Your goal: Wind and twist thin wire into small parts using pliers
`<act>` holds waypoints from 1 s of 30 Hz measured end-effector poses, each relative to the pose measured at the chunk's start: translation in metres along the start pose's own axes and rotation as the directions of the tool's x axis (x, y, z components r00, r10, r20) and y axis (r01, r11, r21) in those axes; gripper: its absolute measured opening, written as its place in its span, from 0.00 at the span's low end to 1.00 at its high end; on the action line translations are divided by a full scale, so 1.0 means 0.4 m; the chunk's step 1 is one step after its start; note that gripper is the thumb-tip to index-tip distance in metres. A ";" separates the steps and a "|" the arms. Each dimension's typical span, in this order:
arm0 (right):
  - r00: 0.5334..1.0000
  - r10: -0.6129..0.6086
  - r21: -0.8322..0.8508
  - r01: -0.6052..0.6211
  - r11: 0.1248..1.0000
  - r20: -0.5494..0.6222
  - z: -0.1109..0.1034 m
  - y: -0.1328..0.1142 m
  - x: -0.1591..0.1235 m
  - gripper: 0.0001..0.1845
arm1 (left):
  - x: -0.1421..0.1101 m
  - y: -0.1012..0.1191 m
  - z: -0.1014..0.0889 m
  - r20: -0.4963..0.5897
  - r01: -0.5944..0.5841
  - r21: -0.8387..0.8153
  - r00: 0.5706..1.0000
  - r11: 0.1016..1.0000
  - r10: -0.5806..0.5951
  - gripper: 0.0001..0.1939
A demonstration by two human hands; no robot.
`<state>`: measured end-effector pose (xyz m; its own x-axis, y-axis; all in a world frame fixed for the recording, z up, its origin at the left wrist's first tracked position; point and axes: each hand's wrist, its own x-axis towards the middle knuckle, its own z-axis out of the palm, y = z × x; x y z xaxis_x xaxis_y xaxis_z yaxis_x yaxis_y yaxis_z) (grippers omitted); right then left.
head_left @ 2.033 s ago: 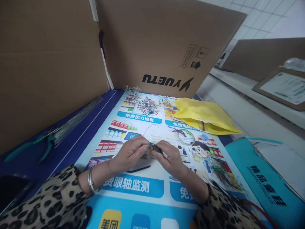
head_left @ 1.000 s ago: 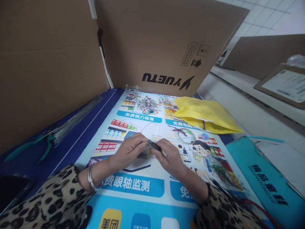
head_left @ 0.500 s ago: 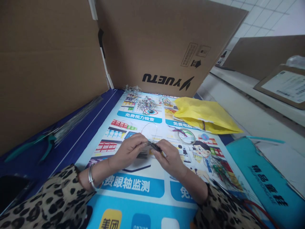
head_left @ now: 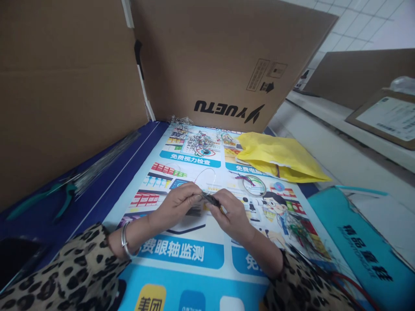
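My left hand (head_left: 180,202) is closed, its thumb and forefinger pinched on a thin wire (head_left: 205,169) that arcs up in a loop beyond the fingers. Facing it, my right hand (head_left: 231,212) is wrapped round a small dark tool that looks like pliers (head_left: 211,199), with a trace of yellow by the palm. The tips of the pliers meet the wire right at my left fingertips. What exactly lies between the jaws is too small to make out. Both hands are just above the printed sheet (head_left: 212,259).
Tangled wire pieces (head_left: 202,140) lie at the back. On the right are a yellow bag (head_left: 279,157), a ring-shaped roll (head_left: 254,185) with purple threads and a teal box (head_left: 353,233). Teal-handled pliers (head_left: 66,201) and straight wires (head_left: 103,166) lie left. Cardboard panels (head_left: 220,60) stand behind.
The wire loop shifts and changes shape slightly above my fingers. Both hands stay in nearly the same place, with the pliers turning only a little.
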<state>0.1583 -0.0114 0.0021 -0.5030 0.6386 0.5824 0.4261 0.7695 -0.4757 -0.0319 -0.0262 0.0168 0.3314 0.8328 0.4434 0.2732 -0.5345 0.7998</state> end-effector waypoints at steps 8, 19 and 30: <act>1.000 -0.008 -0.011 0.007 1.000 -0.013 -0.004 -0.005 0.003 0.05 | 0.002 0.011 0.004 0.016 0.059 -0.090 0.998 0.994 -0.058 0.10; 1.000 -0.006 0.005 0.006 1.000 0.004 -0.005 -0.003 0.003 0.05 | 0.000 0.008 0.005 0.025 0.088 -0.118 0.996 0.989 -0.085 0.10; 1.000 0.012 0.020 -0.012 1.000 0.012 -0.002 -0.007 0.000 0.06 | 0.000 -0.002 -0.007 -0.054 -0.246 0.330 0.959 0.911 0.279 0.08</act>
<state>0.1576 -0.0134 0.0039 -0.5067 0.6478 0.5689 0.4171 0.7617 -0.4958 -0.0347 -0.0255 0.0173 0.3450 0.6572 0.6701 0.4651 -0.7398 0.4861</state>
